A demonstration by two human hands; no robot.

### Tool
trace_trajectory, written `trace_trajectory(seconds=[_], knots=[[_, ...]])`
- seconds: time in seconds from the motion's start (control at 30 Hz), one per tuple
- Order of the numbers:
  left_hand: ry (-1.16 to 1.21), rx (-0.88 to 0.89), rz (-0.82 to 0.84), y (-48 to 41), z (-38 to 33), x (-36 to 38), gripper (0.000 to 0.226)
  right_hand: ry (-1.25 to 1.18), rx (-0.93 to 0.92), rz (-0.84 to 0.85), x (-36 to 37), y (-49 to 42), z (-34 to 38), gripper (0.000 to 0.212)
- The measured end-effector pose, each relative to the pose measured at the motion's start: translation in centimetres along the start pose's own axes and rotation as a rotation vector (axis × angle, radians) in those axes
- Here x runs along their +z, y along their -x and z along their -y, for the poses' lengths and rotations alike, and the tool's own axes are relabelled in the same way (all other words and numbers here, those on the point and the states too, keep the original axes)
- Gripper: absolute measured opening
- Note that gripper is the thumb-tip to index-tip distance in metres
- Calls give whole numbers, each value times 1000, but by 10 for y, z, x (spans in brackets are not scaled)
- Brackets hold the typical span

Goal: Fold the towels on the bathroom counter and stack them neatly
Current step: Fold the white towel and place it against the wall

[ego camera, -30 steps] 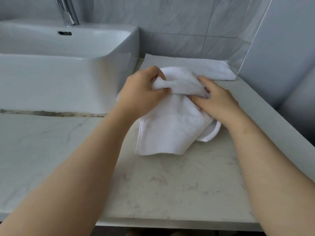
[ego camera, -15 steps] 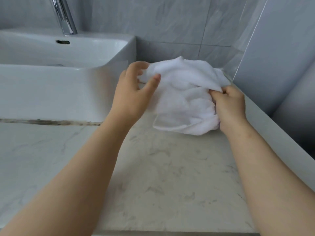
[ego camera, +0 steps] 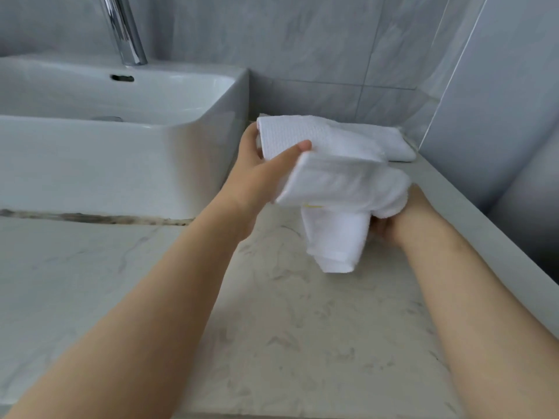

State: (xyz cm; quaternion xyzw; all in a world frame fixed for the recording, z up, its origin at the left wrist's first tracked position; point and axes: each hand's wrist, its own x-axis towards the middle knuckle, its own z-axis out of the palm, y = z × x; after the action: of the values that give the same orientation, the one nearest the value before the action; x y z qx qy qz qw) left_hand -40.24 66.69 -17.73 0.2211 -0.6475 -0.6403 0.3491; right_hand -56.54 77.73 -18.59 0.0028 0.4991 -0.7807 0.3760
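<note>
- The white towel [ego camera: 335, 182] is lifted off the counter [ego camera: 287, 328] between both hands, at about 1 o'clock from the middle of the view; it is bunched and twisted, with one loose end hanging down toward the stone without clearly touching it.
- The left hand [ego camera: 260, 173] grasps the towel's waffle-textured end, thumb across the front and fingers behind the cloth.
- The right hand [ego camera: 402, 219] is mostly hidden under the bulk of the cloth at 3 o'clock; it seems to grip the towel from below, though its fingers cannot be made out.
- A folded towel [ego camera: 390, 143] lies flat in the back corner at 1 o'clock, just behind the held one; that part of the job looks done.
- Judged from this, the task is partway along: the towel in hand has yet to be squared, folded and set on the folded one. Whether more towels wait out of view cannot be told.
- Against half a second ago, the towel is pulled longer between the hands, the waffle band is turned up to face the camera, and a tail now hangs down.
- A second ago the towel lay on the counter under both hands; now it is raised.
- The sink basin [ego camera: 187, 164] sits at 10 o'clock, with the tap [ego camera: 122, 28] at 11 o'clock.
</note>
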Motion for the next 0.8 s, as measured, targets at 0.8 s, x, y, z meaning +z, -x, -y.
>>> trace_trajectory(seconds=[0.8], knots=[[-183,143,-112,1,7,3,61,186,-303,285,10,6,-14,30]])
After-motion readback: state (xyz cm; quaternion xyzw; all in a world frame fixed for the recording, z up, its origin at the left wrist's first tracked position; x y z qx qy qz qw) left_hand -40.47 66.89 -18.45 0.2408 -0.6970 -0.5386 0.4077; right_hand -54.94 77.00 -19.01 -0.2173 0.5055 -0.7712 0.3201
